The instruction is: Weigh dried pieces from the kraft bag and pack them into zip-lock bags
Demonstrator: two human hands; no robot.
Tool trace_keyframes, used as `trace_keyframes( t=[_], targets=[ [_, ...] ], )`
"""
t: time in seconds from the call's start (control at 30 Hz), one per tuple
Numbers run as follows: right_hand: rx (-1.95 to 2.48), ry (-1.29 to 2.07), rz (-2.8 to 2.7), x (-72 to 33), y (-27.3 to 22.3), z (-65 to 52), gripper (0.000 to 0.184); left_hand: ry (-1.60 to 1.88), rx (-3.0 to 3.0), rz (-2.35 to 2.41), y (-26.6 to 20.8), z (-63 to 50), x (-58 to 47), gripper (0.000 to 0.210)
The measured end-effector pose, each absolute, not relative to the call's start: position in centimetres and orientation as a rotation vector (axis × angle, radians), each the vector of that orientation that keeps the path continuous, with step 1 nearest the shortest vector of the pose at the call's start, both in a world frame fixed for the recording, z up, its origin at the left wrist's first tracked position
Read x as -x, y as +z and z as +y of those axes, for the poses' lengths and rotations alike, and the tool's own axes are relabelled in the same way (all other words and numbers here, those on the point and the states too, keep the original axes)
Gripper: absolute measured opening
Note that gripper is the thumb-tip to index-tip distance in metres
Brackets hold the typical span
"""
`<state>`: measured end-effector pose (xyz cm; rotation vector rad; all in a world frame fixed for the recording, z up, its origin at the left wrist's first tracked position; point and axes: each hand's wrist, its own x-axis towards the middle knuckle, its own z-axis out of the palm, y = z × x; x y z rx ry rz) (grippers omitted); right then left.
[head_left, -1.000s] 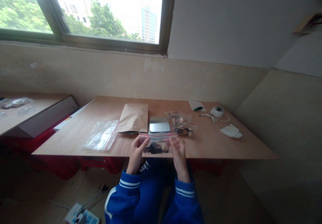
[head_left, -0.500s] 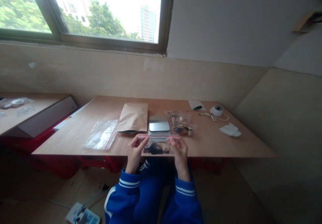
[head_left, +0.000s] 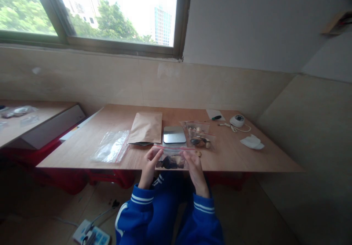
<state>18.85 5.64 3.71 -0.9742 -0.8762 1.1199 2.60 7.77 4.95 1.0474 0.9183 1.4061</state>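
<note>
Probably, the bag (head_left: pixel 172 155) is light: its clear film should be soft and a little slippery, and the dark and pale pieces (head_left: pixel 170 162) inside may slide when it tilts. It is at the front edge of the bench (head_left: pixel 228 158), between the two hands. The upper corners, near the red seal (head_left: pixel 173 149), seem the good place to hold, without pressing the pieces, which could be brittle. The left hand (head_left: pixel 149 161) is closed in a pinch on one side; the right hand (head_left: pixel 194 161) pinches the other. Beyond lies a scale (head_left: pixel 174 135), between a pouch (head_left: pixel 147 127) and filled bags (head_left: pixel 202 142).
</note>
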Motion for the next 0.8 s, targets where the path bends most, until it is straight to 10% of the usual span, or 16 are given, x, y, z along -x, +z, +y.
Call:
trace_keyframes(
  t=[0.8],
  targets=[
    [1.044,0.909,-0.826,-17.6,4.3,6.2,0.023,1.497,-0.954,0.959,4.3,7.7,-3.5,0.024]
  ],
)
